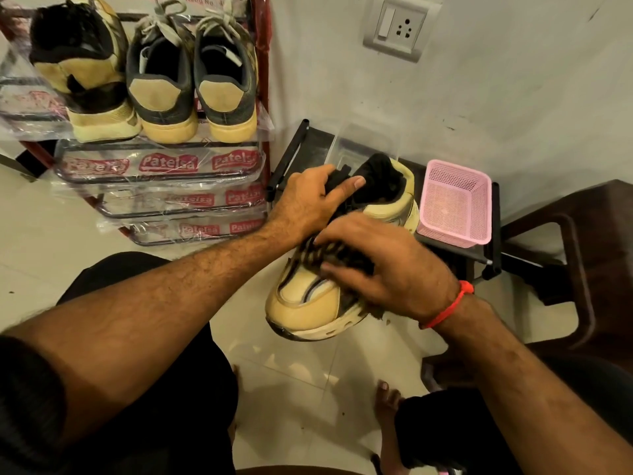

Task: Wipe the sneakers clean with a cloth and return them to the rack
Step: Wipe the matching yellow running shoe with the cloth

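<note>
The wiping step is being done: the cream-and-black chunky sneaker [308,303] is being gripped at its tongue by the left hand [308,200], held above the floor, while a dark cloth [346,258] is being pressed onto the laces by the right hand [387,269], fingers spread flat. Once wiped, it's probably being slotted back beside its mate on the red metal rack [262,63].

Up and left of the left hand [308,197], the rack [161,173] carries three sneakers [164,87] on its top shelf. Right of the right hand [387,265], a pink basket [455,204] sits on a black stand [493,234]. Tiled floor [51,228] lies below.
</note>
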Motion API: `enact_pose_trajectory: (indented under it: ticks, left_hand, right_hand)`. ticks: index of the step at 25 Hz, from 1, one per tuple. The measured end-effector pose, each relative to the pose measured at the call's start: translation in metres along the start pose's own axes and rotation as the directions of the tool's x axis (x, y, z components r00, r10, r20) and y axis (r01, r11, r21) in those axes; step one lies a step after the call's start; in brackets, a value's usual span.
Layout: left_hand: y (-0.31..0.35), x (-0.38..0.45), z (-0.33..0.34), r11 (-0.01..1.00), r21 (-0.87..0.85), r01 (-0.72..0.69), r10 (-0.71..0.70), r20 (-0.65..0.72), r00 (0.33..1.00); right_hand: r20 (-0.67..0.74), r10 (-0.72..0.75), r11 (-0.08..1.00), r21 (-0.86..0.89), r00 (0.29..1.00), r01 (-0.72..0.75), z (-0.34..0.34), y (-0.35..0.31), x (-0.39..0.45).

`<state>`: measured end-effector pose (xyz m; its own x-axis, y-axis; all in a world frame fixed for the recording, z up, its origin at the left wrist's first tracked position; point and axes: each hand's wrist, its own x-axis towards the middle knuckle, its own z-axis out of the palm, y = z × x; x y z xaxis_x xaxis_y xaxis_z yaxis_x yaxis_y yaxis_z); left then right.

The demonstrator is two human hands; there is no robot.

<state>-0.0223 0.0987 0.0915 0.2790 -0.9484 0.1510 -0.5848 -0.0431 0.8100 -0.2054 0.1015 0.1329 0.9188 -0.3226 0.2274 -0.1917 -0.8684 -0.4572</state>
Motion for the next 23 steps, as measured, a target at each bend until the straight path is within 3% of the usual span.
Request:
enact_pose_trajectory:
  ticks: [3, 4, 6, 8, 10, 12, 14, 17, 19, 21, 23]
  left_hand:
    - [0.002, 0.001, -0.002, 1.000, -0.006, 0.006, -0.006, -0.013, 1.000]
    - [0.003, 0.001, -0.004, 1.000, -0.006, 0.011, -0.011, -0.033, 0.999]
    - [0.002, 0.001, -0.004, 1.000, 0.009, 0.010, -0.010, -0.059, 0.998]
    - [0.002, -0.001, -0.002, 0.999, 0.032, -0.005, 0.006, -0.035, 0.999]
    - [0.001, -0.002, -0.003, 1.000, 0.017, 0.002, -0.002, -0.005, 1.000]
    - [0.001, 0.000, -0.006, 1.000, -0.024, 0.006, -0.006, -0.008, 1.000]
    - [0.003, 0.001, -0.009, 0.998, -0.056, -0.011, 0.010, -0.020, 1.000]
    - [0.007, -0.002, -0.006, 0.998, -0.033, -0.056, 0.056, 0.000, 0.998]
    - [0.006, -0.005, -0.003, 0.997, -0.029, -0.074, 0.075, 0.043, 0.996]
    - [0.006, -0.006, -0.002, 0.995, -0.028, -0.091, 0.093, 0.087, 0.992]
    - [0.008, -0.005, -0.008, 0.994, -0.105, -0.036, 0.053, 0.156, 0.986]
  right_hand:
    - [-0.272, 0.216, 0.959, -0.122, 0.938, -0.257, -0.011, 0.016, -0.002]
    - [-0.276, 0.214, 0.962, -0.106, 0.937, -0.251, -0.010, 0.015, -0.003]
    - [-0.115, 0.071, 0.997, -0.027, 0.991, -0.075, -0.002, 0.003, -0.001]
    - [0.025, -0.035, 0.999, 0.040, 0.999, 0.034, 0.002, -0.003, -0.001]
    - [0.003, 0.027, 0.999, 0.024, 1.000, -0.027, -0.007, 0.008, -0.001]
    - [-0.142, 0.161, 0.984, -0.056, 0.977, -0.171, -0.020, 0.025, -0.005]
    - [-0.241, 0.278, 0.957, -0.014, 0.930, -0.290, -0.033, 0.037, -0.013]
    - [-0.067, 0.386, 0.913, 0.171, 0.920, -0.370, -0.041, 0.044, -0.020]
    - [0.071, 0.391, 0.902, 0.170, 0.917, -0.398, -0.040, 0.047, -0.023]
    - [0.093, 0.365, 0.912, 0.165, 0.926, -0.376, -0.038, 0.047, -0.024]
    - [0.020, 0.334, 0.915, 0.233, 0.942, -0.330, -0.039, 0.045, -0.024]
